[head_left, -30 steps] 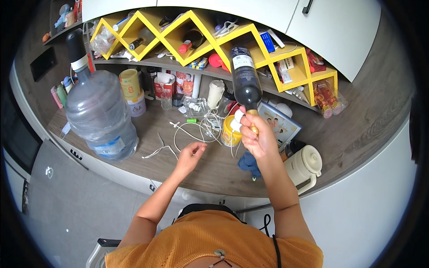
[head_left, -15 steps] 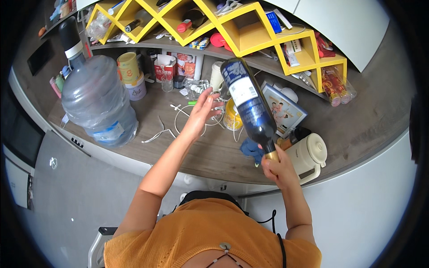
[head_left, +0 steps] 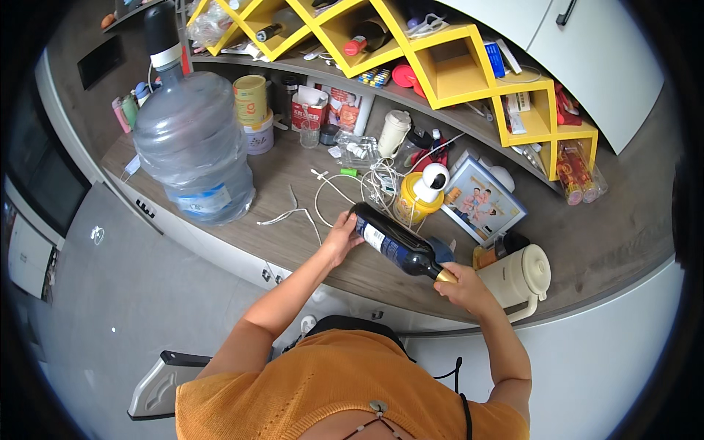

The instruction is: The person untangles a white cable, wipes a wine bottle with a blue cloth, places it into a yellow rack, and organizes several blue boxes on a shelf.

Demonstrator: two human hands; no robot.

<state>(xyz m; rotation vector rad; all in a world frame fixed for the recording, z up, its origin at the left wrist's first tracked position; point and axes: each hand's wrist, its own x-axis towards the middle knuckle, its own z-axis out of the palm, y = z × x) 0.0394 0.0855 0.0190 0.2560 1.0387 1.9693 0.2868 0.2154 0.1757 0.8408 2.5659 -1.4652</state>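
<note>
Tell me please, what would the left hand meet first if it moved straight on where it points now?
Beyond the dark bottle that it holds, the left hand would probably meet the tangled white cables first; its height above the counter is hard to judge, so it might pass over them.

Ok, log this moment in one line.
dark bottle: held over counter, neck rightward | left hand: at lower end | right hand: on gold neck | cream jug: beside right hand

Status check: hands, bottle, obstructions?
Left hand holding base end, right hand gripping neck end. Dark bottle held slantwise over counter. Cream jug close by right hand.
</note>
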